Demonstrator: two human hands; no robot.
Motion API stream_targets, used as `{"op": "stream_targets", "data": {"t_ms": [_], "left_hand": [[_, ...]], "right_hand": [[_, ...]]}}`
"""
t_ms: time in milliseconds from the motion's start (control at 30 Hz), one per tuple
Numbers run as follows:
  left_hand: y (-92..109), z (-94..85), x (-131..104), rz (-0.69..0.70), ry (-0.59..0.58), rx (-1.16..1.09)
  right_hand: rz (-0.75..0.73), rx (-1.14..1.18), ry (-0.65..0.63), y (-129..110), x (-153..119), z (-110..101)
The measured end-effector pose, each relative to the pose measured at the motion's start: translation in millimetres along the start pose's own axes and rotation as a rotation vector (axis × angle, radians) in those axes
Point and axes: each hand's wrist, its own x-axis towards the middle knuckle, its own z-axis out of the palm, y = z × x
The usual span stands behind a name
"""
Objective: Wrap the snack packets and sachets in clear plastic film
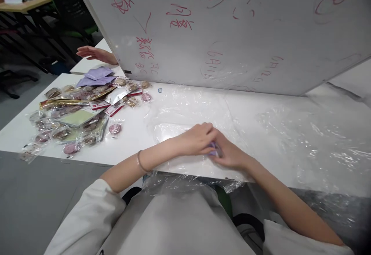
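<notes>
My left hand (197, 139) and my right hand (230, 151) meet above the front of the white table (133, 143). Both have their fingers closed around a small purple item (213, 149) with a shiny edge. Most of it is hidden by the fingers, so its kind cannot be made out. Beneath and around my hands lies a crumpled sheet of clear plastic film (191, 106), part of which hangs over the table edge towards my lap.
To the left is a heap of individually wrapped snacks (62, 132), flat pouches and purple packets (97, 76). A whiteboard (246, 42) with red writing stands across the table's back. Another person's hand (97, 55) shows past its left edge. More clear film (324, 143) covers the right side.
</notes>
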Motion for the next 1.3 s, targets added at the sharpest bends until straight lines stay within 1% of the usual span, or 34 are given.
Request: {"op": "stream_targets", "data": {"t_ms": [33,100,133,167,200,267,333,400,433,500,567,633,733,767,833,900,933,967,1033,1067,1133,1200,1233,1267,1300], "left_hand": [[-2.3,12.1,11.9,0.092,-0.037,0.015],[-8.8,28.5,23.5,0.187,-0.078,0.037],[-11.7,31.5,23.6,0.199,-0.076,0.043],[-13.7,30.4,20.3,0.192,-0.059,0.048],[-14.8,25.7,13.9,0.174,-0.030,0.052],[-14.7,8.1,-8.2,0.120,0.028,0.037],[-13.4,-12.8,-41.4,0.066,0.053,-0.025],[-12.9,-27.9,-81.8,0.010,0.032,-0.115],[-12.9,-31.8,-102.5,-0.070,-0.008,-0.145],[-13.2,-32.8,-139.4,-0.161,-0.109,-0.186],[-12.9,-28.8,-165.2,-0.207,-0.203,-0.210],[-12.0,-24.0,-178.3,-0.218,-0.272,-0.218],[-10.7,-17.8,-181.8,-0.227,-0.290,-0.210],[-10.5,-15.8,-181.1,-0.233,-0.277,-0.209],[-10.3,-11.7,-178.8,-0.259,-0.225,-0.223],[-9.9,-7.5,-175.7,-0.314,-0.146,-0.279],[-9.7,-5.4,-173.4,-0.363,-0.089,-0.323],[-9.6,-3.2,-170.4,-0.434,-0.017,-0.378],[-10.5,1.2,-162.2,-0.643,0.167,-0.501],[-11.7,3.1,-157.1,-0.767,0.268,-0.564],[-16.3,5.2,-146.7,-0.988,0.436,-0.677],[-23.1,4.4,-138.4,-1.133,0.526,-0.730],[-26.8,3.1,-135.8,-1.172,0.545,-0.709],[-30.6,1.6,-134.3,-1.200,0.544,-0.638],[-34.0,0.3,-133.7,-1.221,0.514,-0.516]], "right_hand": [[0.001,0.050,0.004,1.7,-6.3,-9.6],[0.025,0.099,0.048,2.2,-21.9,-27.9],[0.053,0.088,0.088,0.3,-30.6,-34.7],[0.065,0.060,0.114,-3.4,-39.3,-38.9],[0.047,0.024,0.112,-8.5,-47.6,-40.1],[-0.060,-0.048,0.042,-20.5,-61.8,-34.5],[-0.183,-0.106,-0.023,-29.9,-72.1,-22.0],[-0.244,-0.139,-0.052,-32.8,-78.5,-8.7],[-0.252,-0.144,-0.061,-31.8,-80.4,-3.2],[-0.242,-0.143,-0.072,-27.0,-82.4,3.9],[-0.212,-0.122,-0.051,-22.2,-82.8,6.0],[-0.174,-0.072,-0.028,-20.7,-82.7,4.0],[-0.071,-0.002,-0.007,-25.3,-81.1,-3.9],[-0.013,0.008,0.004,-28.0,-79.7,-7.0],[0.149,0.015,0.023,-33.3,-74.2,-12.3],[0.317,0.043,0.038,-36.6,-65.0,-14.7],[0.382,0.069,0.063,-36.9,-59.1,-14.5],[0.429,0.100,0.104,-36.3,-52.6,-13.6],[0.444,0.169,0.193,-32.8,-39.6,-10.8],[0.424,0.201,0.211,-30.2,-33.7,-9.6],[0.384,0.245,0.189,-24.6,-24.4,-9.1],[0.399,0.282,0.133,-18.9,-18.4,-11.8],[0.446,0.301,0.109,-15.9,-16.4,-14.0],[0.516,0.322,0.090,-12.8,-14.5,-16.5],[0.595,0.338,0.073,-9.6,-12.7,-18.9]]}}
